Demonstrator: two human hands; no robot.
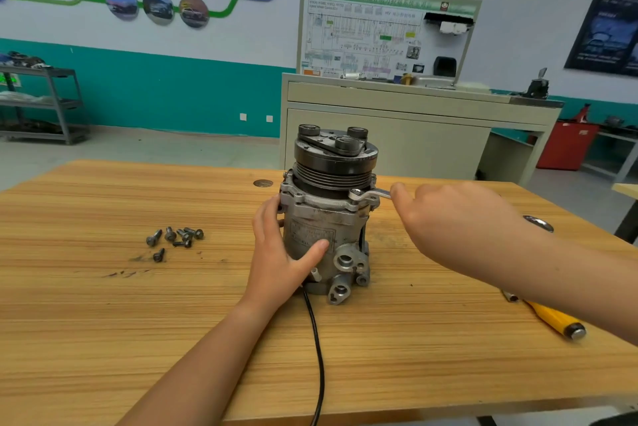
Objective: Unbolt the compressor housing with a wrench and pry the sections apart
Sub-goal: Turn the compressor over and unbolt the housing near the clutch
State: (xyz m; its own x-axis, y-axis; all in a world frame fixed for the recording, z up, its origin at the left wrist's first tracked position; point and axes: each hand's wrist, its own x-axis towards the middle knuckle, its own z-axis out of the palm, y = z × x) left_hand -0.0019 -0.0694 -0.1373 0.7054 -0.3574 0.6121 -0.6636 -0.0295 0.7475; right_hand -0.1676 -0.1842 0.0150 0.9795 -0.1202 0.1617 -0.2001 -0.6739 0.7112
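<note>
**While L hand [279, 253] is gripping grey cast-metal compressor [321, 218], R hand [448, 218] is holding silver ring wrench [369, 193]**

Compressor is standing upright mid light-wood table [103, 305]. L fingers + thumb are curling round its body; R fingers are wrapping wrench shank, ring end on top-flange bolt. Dark loose bolts [176, 237] are lying left, apart.

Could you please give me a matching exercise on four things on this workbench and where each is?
Things:
1 grey metal compressor housing
2 loose dark bolts
3 silver ring wrench
4 yellow-handled screwdriver

Places:
A on a flange bolt, held by the right hand
B lying on the table, far right
C gripped upright by the left hand
D scattered left of the housing

Pairs: 1-C, 2-D, 3-A, 4-B
</note>
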